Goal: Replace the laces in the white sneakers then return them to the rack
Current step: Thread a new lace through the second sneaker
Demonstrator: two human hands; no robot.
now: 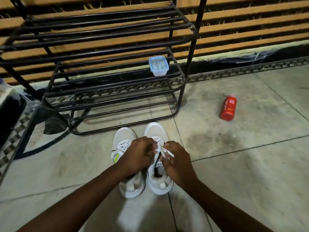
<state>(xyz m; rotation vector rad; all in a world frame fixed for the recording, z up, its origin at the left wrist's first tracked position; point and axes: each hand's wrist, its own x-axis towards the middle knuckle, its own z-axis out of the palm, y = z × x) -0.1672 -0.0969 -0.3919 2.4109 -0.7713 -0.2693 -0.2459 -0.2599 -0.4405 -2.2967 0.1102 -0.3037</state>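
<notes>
Two white sneakers, one pair, standing side by side on the tiled floor, toes pointing away from the person. Left sneaker: under and just left of the left grip, white lace showing across its front, one yellow-green patch on its side. Right sneaker: directly beneath both grips, its opening visible between the wrists. Left grip: fingers curled inward, pinching a strand of the white lace above the right sneaker. Right grip: fingers curled, pinching another strand of the same lace; the two grips sit close together, nearly touching. One black metal rack: beyond the grips, barred shelves, its lowest bar just past the sneaker toes. One small pale-blue plastic tub: on a rack shelf, well beyond the grips. One red bottle: lying on its side on the floor, beyond and well to the right of the right grip. One dark crumpled bag: on the floor beyond and left of the left grip, beside the rack's foot.
</notes>
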